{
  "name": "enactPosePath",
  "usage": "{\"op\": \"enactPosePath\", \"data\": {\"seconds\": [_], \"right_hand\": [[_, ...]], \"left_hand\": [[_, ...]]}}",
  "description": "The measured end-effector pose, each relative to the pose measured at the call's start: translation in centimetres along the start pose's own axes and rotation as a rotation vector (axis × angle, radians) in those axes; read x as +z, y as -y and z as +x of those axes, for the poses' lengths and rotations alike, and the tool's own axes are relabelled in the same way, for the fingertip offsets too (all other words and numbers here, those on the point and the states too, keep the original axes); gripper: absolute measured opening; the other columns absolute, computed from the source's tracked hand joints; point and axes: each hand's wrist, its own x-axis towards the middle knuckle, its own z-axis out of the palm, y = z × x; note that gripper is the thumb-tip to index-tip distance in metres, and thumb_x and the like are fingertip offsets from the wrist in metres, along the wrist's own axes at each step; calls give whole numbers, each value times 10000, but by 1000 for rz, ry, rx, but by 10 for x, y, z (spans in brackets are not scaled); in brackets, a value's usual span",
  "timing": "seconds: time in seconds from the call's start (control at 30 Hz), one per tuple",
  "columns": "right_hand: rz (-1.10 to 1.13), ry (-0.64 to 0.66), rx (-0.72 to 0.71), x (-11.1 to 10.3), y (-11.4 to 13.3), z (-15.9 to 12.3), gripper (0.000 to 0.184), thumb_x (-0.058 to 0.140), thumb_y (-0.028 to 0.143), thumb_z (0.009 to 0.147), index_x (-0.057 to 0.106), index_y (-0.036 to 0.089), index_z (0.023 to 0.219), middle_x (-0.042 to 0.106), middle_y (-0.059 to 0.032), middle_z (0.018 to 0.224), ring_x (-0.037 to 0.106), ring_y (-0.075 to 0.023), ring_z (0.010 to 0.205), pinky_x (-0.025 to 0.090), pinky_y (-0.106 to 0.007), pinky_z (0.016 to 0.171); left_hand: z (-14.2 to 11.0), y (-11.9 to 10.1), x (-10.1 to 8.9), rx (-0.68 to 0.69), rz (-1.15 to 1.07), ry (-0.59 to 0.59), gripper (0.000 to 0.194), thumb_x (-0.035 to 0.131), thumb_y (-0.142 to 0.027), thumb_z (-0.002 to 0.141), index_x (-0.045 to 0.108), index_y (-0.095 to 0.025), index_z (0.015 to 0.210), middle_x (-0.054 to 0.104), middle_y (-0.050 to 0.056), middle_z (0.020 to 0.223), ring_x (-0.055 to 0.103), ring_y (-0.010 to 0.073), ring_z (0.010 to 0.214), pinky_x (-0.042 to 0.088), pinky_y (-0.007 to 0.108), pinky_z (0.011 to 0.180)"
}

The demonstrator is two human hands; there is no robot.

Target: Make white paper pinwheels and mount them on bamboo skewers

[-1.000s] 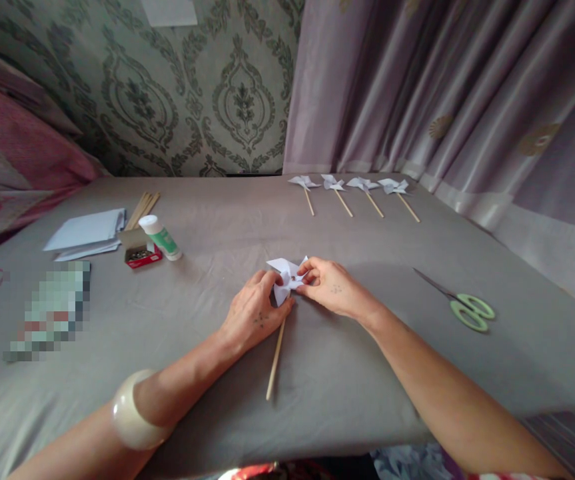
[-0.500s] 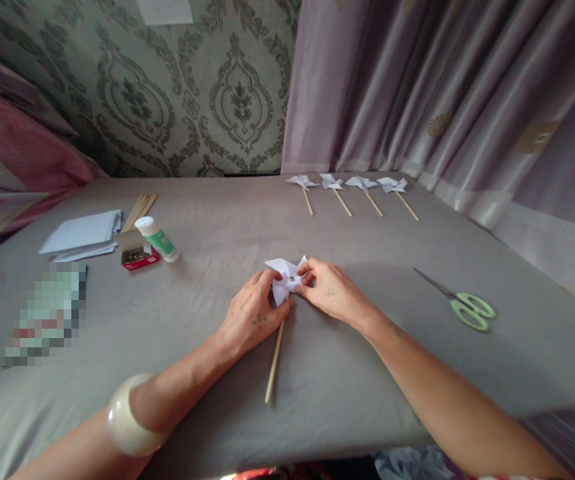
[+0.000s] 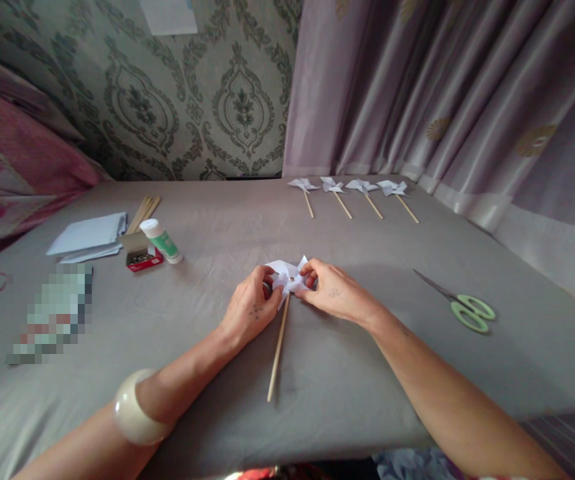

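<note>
A white paper pinwheel (image 3: 287, 275) lies at the middle of the grey cloth-covered table (image 3: 317, 373), on the top end of a wooden stick (image 3: 278, 350) that points back toward me. My left hand (image 3: 252, 308) pinches the pinwheel's left side with curled fingers. My right hand (image 3: 330, 291) pinches its right side, thumb and fingers pressed on the paper. A cream bangle (image 3: 134, 408) sits on my left wrist.
Several finished pinwheels on sticks (image 3: 352, 193) lie in a row at the far edge by the curtain. Green-handled scissors (image 3: 460, 303) lie to the right. At the left are a glue bottle (image 3: 164, 240), a red pin box (image 3: 141, 252), white paper sheets (image 3: 90, 235) and spare sticks (image 3: 142, 208).
My left fingers have curled tighter onto the pinwheel, uncovering the stick's upper part. Both hands stay at the same spot on the paper.
</note>
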Motion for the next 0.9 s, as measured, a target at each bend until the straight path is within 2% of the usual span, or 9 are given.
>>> {"op": "enactPosePath", "data": {"seconds": [0.1,0.23,0.33,0.47,0.53,0.67,0.73,0.9], "right_hand": [[61,30,-15,-10,-10,4,295,697,319,710,619,190,964,678,-20,874,597,-125,695,417,-232,631],[128,-91,-24,-15,-18,13,154,549,227,826,670,176,904,699,-33,880,608,-124,710,445,-239,680],[138,-165,-113,-8,-13,17,170,528,188,837,695,181,870,694,-40,898,611,-125,758,449,-232,710],[79,-177,-213,7,-6,17,187,520,184,847,702,180,887,683,-54,925,609,-131,800,446,-232,739],[20,-218,-152,10,-6,17,190,514,173,844,698,171,889,689,-72,929,617,-145,815,446,-245,754],[-44,-310,82,4,-9,17,193,502,213,850,690,172,847,710,-74,813,637,-174,749,449,-270,702],[-22,-305,95,2,-9,16,191,514,251,850,690,180,847,709,-62,785,642,-171,730,450,-264,684],[50,-137,-55,10,-6,12,260,593,387,819,701,193,952,675,-65,906,616,-143,722,469,-259,720]], "left_hand": [[3,-2,-1,-29,23,20,235,535,-251,806,570,-165,1022,678,51,873,611,135,658,477,254,643],[5,-5,-3,-62,60,12,197,541,-228,802,628,-161,966,688,50,819,632,154,690,486,261,676],[6,-5,-2,-71,71,-7,186,551,-221,792,650,-158,937,689,47,782,635,158,683,491,264,683],[7,-4,-2,-72,70,-15,169,553,-219,787,667,-166,901,689,41,748,636,159,670,493,261,679],[7,-4,-2,-77,69,-18,172,549,-217,789,672,-166,899,693,44,756,637,159,671,493,260,678],[7,-3,-2,-60,68,-15,186,523,-226,801,679,-172,887,692,43,739,634,159,664,493,257,666],[8,-3,-1,-56,72,-12,191,525,-229,796,682,-173,889,690,41,727,633,159,660,492,256,663],[9,-2,0,-76,64,-21,200,543,-226,788,683,-171,920,703,50,789,633,159,674,491,263,680]]}}
